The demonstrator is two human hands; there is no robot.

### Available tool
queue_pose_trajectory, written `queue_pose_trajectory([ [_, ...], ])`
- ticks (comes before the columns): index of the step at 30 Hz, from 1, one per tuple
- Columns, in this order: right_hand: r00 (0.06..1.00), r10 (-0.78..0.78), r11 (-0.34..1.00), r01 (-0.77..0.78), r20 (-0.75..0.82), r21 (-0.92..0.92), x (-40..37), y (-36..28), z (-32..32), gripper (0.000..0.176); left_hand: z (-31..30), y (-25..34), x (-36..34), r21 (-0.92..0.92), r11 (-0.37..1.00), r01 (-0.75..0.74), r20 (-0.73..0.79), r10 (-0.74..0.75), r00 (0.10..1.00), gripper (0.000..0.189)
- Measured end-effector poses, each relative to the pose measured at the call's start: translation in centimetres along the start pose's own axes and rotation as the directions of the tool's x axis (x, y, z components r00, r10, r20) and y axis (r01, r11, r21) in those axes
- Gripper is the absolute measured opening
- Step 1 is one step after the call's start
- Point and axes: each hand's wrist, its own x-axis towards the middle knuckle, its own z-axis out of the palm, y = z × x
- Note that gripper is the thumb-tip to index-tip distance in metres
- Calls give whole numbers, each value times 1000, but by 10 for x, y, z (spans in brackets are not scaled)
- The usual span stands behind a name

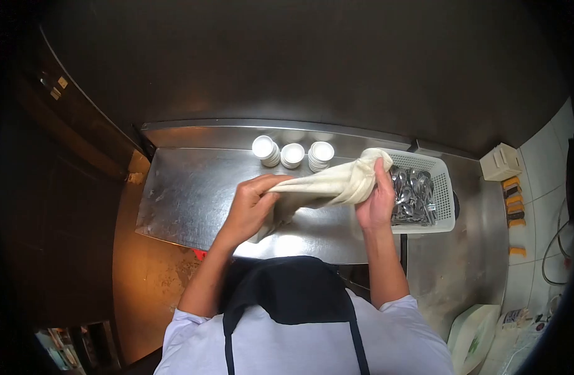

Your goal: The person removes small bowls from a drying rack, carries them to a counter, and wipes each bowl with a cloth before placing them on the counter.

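A cream cloth (343,180) stretches between my two hands above the steel counter. My left hand (250,205) pinches its narrow end, fingers closed. At the other end, my right hand (377,199) grips the bunched part, its thumb pressed up along the folds. Whether the cloth wraps around anything is hidden. Just right of my right hand stands a white perforated basket (448,187) with a heap of metal spoons (415,194) in it. Behind the cloth are three stacks of small white cups: the left stack (265,150), the middle stack (292,155) and the right stack (321,155).
The steel counter (187,194) has a raised back edge against a dark wall. A cream box (501,162) stands at the far right, by a tiled wall with yellow and dark clips. A pale green-white container (474,337) sits at the lower right.
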Motion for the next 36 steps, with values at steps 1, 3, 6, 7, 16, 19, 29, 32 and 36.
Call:
queue_pose_trajectory([
  [1,1000,1,998,0,-9,57,-1,-4,0,34,2,15,-3,34,999,-2,-33,3,999,33],
  [3,998,-26,987,34,-52,160,-4,-11,12,35,1,43,-10,87,996,-17,-64,23,998,30],
  [6,981,-149,986,136,129,101,7,-34,40,28,-21,73,-14,-33,998,-50,-170,43,985,41],
  [7,964,-188,981,176,188,81,20,-28,45,27,-27,75,-11,-203,944,-258,-216,214,953,47],
  [16,840,518,836,-538,162,112,1,107,-1,23,10,0,-83,323,906,275,-375,-144,916,42],
  [19,836,531,792,-431,138,-432,-15,131,-65,28,-9,15,-78,431,859,278,-379,-107,919,41],
  [29,994,-107,21,24,22,-999,49,138,-117,49,-51,75,-52,774,529,349,-425,26,905,39],
  [32,973,-218,-59,-92,-78,-994,106,148,-135,50,-52,75,-48,798,477,368,-433,30,901,38],
  [36,988,-21,-280,-150,-150,-948,149,142,-138,49,-58,58,-75,728,570,380,-473,16,881,36],
])
